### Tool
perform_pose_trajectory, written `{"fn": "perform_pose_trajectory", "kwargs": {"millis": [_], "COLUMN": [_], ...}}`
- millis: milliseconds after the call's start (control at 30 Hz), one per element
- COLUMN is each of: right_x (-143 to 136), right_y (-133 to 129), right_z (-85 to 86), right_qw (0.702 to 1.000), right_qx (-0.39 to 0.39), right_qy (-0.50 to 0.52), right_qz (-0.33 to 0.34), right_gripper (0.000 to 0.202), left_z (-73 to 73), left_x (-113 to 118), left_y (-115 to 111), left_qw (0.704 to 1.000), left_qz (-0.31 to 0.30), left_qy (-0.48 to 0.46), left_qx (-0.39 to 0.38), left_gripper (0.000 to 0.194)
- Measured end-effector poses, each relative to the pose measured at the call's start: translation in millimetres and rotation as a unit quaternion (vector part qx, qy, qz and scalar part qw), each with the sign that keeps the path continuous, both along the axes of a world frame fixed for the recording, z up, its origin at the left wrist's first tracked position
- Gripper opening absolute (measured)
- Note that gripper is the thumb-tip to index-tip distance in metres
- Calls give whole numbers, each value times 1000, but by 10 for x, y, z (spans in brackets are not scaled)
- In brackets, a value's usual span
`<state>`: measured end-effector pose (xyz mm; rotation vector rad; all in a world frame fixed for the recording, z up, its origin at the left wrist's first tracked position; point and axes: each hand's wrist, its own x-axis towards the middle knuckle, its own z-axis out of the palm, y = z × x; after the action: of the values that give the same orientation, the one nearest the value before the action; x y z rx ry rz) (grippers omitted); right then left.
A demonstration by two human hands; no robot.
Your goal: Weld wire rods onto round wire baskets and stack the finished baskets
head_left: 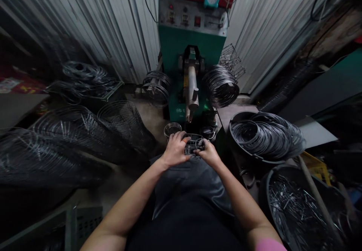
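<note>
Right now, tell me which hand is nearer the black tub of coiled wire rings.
Right. The right hand is at the right end of the wire frame, across a gap from the black tub; the left hand is at its left end, farther off.

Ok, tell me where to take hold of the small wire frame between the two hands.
Best grip the wire frame by its two ends, probably coming in from both sides: left hand at the left end, right hand at the right, as now. Its open wirework lets fingers hook around the end wires, and the far side facing the metal arm stays clear.
</note>
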<state>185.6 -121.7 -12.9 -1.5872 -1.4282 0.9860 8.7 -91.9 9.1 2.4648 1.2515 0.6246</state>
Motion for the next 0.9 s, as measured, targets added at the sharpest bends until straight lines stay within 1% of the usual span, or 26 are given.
{"fn": "perform_pose_trajectory", "kwargs": {"millis": [67, 167, 233, 333, 400, 467, 533, 633, 700, 800, 900], "right_x": [-68, -125, -134, -127, -105, -62, -3, 91, 136, 168, 169], "right_y": [-10, -68, -103, -110, -90, -66, -50, -44, -43, -31, -3], "right_z": [-50, -97, -107, -109, -106, -93, -65, -6, 22, 22, -1], "right_qw": [997, 993, 990, 986, 988, 991, 988, 977, 967, 957, 953], "right_qx": [62, 107, 124, 135, 125, 114, 115, 130, 141, 162, 177], "right_qy": [-36, -42, -64, -103, -91, -64, -47, -52, -70, -102, -115], "right_qz": [-13, 28, 34, 4, 4, 37, 86, 161, 200, 218, 219], "right_gripper": [15, 4, 8, 13, 15, 17, 17, 17, 21, 29, 23], "left_z": [-25, -52, -55, -51, -57, -72, -89, -99, -96, -93, -107], "left_x": [2, -16, -21, 0, 19, 27, 19, -9, -24, -36, -41], "left_y": [3, 19, 29, 33, 35, 41, 56, 86, 107, 135, 158], "left_qw": [1000, 999, 999, 999, 999, 999, 998, 997, 996, 994, 993], "left_qz": [7, 15, 13, 17, 22, 24, 24, 24, 24, 23, 22], "left_qy": [-12, -21, -26, -34, -33, -33, -38, -60, -74, -89, -100], "left_qx": [-10, -21, -20, -12, -15, -24, -33, -44, -47, -50, -51], "left_gripper": [63, 64, 65, 64, 64, 65, 67, 66, 64, 65, 65]}}
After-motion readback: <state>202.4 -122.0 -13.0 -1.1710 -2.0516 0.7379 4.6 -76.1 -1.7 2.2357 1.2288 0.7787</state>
